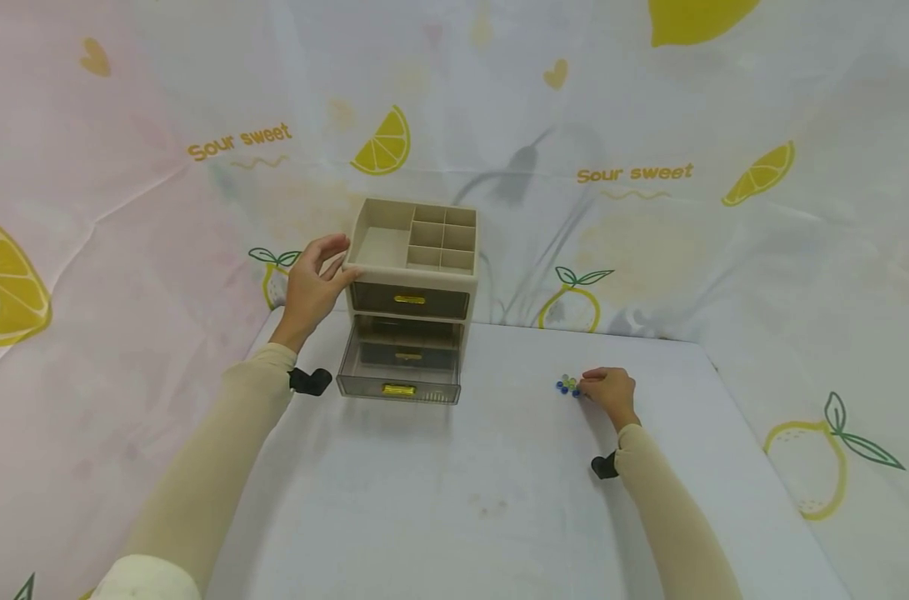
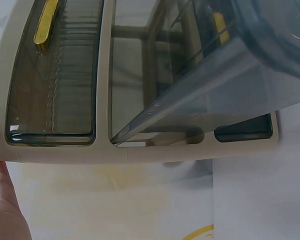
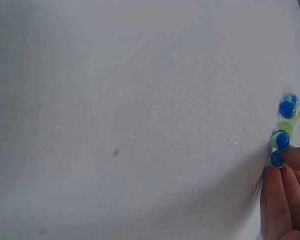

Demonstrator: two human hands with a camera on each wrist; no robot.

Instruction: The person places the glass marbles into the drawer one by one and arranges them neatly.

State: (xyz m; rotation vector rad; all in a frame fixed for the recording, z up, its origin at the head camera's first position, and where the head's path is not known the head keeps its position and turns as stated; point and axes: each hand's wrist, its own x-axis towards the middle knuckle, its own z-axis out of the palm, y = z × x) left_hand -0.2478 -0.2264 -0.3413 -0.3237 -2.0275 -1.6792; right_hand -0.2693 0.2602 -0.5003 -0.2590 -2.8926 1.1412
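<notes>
A beige organiser (image 1: 465, 287) with a divided top tray stands at the back of the table. Its upper smoky drawer (image 1: 409, 300) is closed; the lower drawer (image 1: 399, 379) is pulled out toward me. My left hand (image 1: 342, 257) grips the organiser's top left corner, fingers on the rim and thumb on the front. The left wrist view shows the pulled-out drawer (image 2: 215, 75) and the edge of my left hand (image 2: 2, 210). To the right lie small blue and yellow-green beads (image 1: 568, 386). My right hand (image 1: 583, 388) pinches a blue bead (image 3: 277, 159) at the row's end.
White cloth covers the table (image 1: 454, 500), and a lemon-print sheet (image 1: 649, 175) hangs behind and at both sides. The table's right edge (image 1: 761, 450) runs close to my right forearm. Black camera mounts (image 1: 309, 381) sit at both wrists.
</notes>
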